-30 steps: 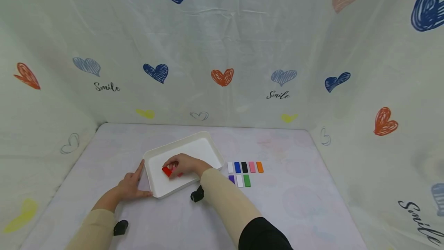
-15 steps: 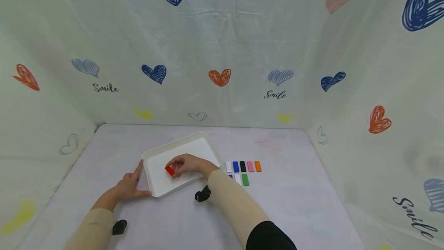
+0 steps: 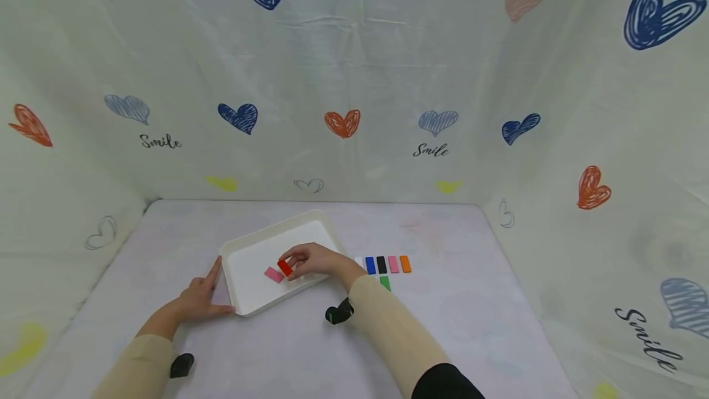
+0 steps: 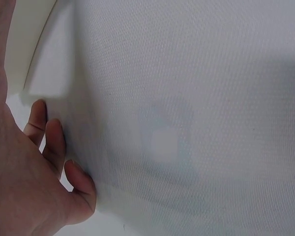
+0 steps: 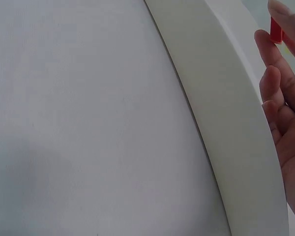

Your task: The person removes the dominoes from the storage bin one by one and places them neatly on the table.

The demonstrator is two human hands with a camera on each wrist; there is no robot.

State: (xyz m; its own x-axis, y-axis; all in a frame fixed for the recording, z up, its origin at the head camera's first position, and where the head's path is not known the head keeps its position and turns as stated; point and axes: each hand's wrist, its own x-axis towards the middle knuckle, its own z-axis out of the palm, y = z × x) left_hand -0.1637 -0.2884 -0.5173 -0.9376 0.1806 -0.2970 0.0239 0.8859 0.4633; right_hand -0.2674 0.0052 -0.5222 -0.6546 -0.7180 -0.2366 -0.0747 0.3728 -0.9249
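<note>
My right hand (image 3: 314,260) is over the white tray (image 3: 266,234), pinching a small red block (image 3: 285,268) between thumb and fingertips. In the right wrist view the red block (image 5: 276,30) shows at the finger ends, and the tray's side wall (image 5: 226,108) covers part of the hand. A pink block (image 3: 274,274) lies flat on the tray floor, just left of the red one. At the tray's left end, my left hand (image 3: 198,299) spreads thumb and index finger along the outer wall. The left wrist view has its other fingers (image 4: 54,142) loosely bent, holding nothing.
Right of the tray, small flat blocks lie in rows on the table: blue (image 3: 370,265), black (image 3: 381,265), pink (image 3: 393,264), orange (image 3: 405,264) and green (image 3: 384,283). The right forearm partly covers them. A heart-printed curtain (image 3: 343,159) encloses the table.
My right hand has moved rightward over the tray with the red block, and the pink block now shows uncovered to its left. My left hand stays at the tray's end. The head view has shifted slightly.
</note>
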